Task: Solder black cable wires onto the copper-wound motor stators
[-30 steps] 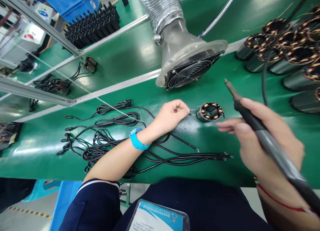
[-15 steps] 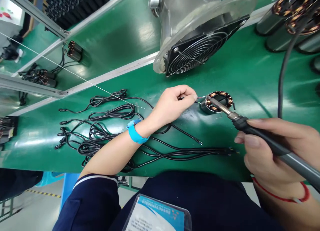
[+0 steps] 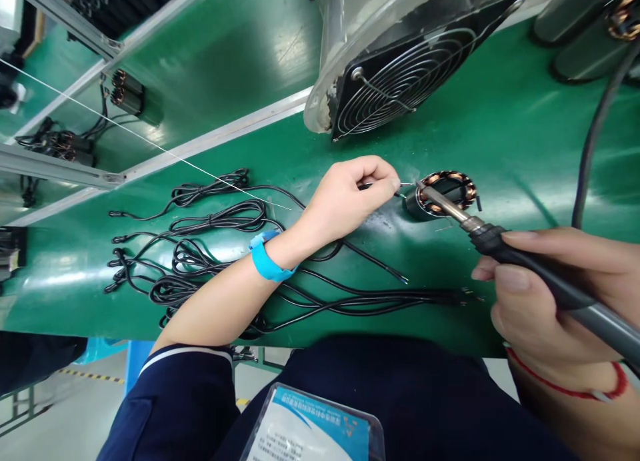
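A soldering iron (image 3: 487, 240) is gripped in my right hand (image 3: 550, 294), its metal tip touching or very near the left rim of a motor stator (image 3: 423, 206). The stator stands upright on the bench, with copper windings around its open top. My left hand (image 3: 353, 194) is closed in a pinch on the end of a black cable (image 3: 367, 186), and a thin bare wire (image 3: 407, 184) reaches from the fingertips to the stator's rim. The exact contact under the tip is too small to make out.
Several coiled black cables (image 3: 220, 216) lie on the green bench (image 3: 505, 181) left of and under my left arm. A fan (image 3: 400, 81) in a funnel-shaped hood stands behind the stator. More stators (image 3: 585, 48) stand at the back right, beside the iron's cord (image 3: 597, 141).
The camera view has shifted slightly, moving the background a little left and up. My hands, the iron and the stator keep nearly the same positions relative to each other.
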Motion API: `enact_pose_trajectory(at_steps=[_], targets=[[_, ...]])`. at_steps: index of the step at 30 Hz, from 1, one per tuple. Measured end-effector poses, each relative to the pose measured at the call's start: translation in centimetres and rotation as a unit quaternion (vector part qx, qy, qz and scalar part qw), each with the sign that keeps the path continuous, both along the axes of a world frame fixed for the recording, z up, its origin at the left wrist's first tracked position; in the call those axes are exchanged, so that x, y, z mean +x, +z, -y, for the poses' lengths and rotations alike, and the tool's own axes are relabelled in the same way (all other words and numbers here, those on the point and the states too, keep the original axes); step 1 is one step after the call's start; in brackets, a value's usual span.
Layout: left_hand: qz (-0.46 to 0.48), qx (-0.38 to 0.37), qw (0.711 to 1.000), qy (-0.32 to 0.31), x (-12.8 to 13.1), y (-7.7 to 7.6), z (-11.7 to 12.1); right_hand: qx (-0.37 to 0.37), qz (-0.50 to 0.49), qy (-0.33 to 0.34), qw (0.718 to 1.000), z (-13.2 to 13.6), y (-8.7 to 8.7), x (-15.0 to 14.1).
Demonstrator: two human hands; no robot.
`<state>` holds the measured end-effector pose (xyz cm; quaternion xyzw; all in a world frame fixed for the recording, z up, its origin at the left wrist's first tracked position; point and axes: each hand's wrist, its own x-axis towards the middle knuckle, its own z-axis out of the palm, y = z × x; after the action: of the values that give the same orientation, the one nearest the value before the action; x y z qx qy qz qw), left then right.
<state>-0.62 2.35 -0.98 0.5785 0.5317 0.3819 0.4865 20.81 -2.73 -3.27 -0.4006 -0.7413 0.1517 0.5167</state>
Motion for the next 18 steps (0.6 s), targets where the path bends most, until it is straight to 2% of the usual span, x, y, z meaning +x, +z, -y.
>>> enact_pose_trajectory(at_steps=[10, 14, 18], targets=[[0.000, 0.013, 1.000, -0.003, -0.02, -0.10, -0.08, -0.003, 0.030, -0.001, 1.000, -0.15, 0.50, -0.45], [0.003, 0.013, 1.000, -0.003, 0.00, -0.10, -0.10, -0.041, 0.041, -0.008, 0.998, 0.06, 0.37, -0.31], [-0.001, 0.008, 1.000, -0.002, 0.01, -0.14, -0.10, -0.042, 0.004, -0.032, 0.999, 0.21, -0.21, 0.11]])
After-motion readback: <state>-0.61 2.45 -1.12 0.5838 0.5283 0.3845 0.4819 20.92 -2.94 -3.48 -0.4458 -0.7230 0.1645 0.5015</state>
